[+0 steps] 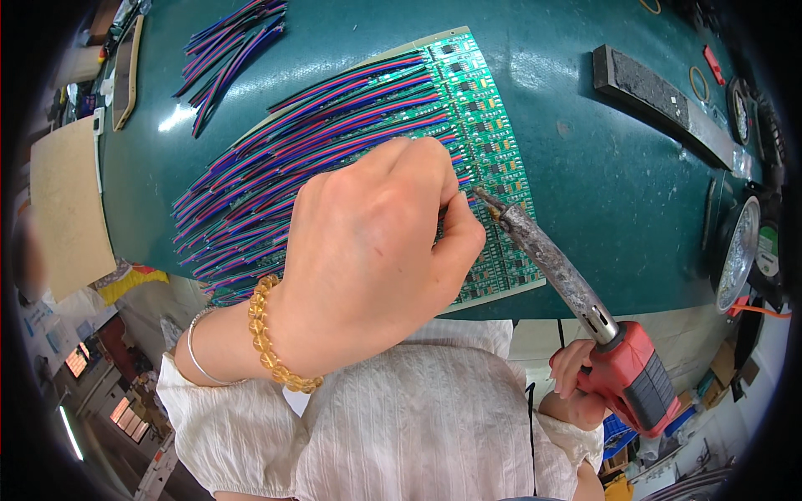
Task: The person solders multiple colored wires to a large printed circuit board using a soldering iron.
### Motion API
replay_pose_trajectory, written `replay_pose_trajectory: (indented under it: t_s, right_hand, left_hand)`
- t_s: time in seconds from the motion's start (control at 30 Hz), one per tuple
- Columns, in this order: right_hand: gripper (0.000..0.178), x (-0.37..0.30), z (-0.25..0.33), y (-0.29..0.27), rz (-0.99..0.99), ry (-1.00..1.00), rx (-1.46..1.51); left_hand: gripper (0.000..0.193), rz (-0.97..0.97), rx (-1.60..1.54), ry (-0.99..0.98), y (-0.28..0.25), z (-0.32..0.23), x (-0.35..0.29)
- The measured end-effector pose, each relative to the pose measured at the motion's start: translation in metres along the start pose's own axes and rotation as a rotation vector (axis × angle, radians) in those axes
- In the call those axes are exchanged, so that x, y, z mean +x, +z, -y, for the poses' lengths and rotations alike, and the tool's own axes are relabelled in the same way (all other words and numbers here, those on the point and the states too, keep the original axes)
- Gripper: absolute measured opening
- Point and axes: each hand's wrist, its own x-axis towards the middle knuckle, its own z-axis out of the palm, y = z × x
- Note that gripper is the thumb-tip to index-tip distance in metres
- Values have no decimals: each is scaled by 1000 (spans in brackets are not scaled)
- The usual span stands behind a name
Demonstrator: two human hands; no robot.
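Observation:
My left hand [376, 225] is closed in a pinch over a green circuit board panel [493, 142]. Coloured wire ends show just beyond the pinch, though the fingertips are mostly hidden behind the hand. Many strips of black, red, green and blue wires [326, 113] lie side by side across the panel and run off to its left. My right hand [576, 380], at lower right, grips the red handle of a soldering iron [555, 263]. The iron slants up and left, its dark tip close to the wire ends by my left fingers.
A loose bunch of wire strips [230, 50] lies at the far left of the green tabletop [351, 33]. Toward the right are a dark rectangular bar [660, 104], a round metal dish [737, 255] and a small red object [713, 64]. A phone-like slab [126, 73] lies at the left edge.

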Motion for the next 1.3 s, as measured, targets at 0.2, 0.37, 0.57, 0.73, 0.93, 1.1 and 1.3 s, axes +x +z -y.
replay_pose_trajectory:
  t_s: [0.2,0.37,0.57,0.73,0.93,1.1,1.3]
  right_hand:
    - [51,4,25,-20,256,331,-222]
    - [93,-5,1,-18,188,-142,-278]
    - [94,-3,3,-3,-27,-63,-157]
    - [95,0,-6,-24,238,-211,-163]
    - [97,-14,-15,-10,-1,-44,93]
    - [95,-8,-4,-28,197,-91,-260]
    - [89,-15,-9,-19,115,-141,-245]
  left_hand:
    - [13,4,-10,4,-2,1,3]
    - [13,-2,-22,9,-1,1,3]
    - [13,2,-28,22,1,3,2]
    - [13,11,-27,18,0,3,3]
    - [13,11,-50,6,-2,2,3]
    - [13,3,-23,-1,0,2,0]
    - [13,4,-10,10,1,1,1]
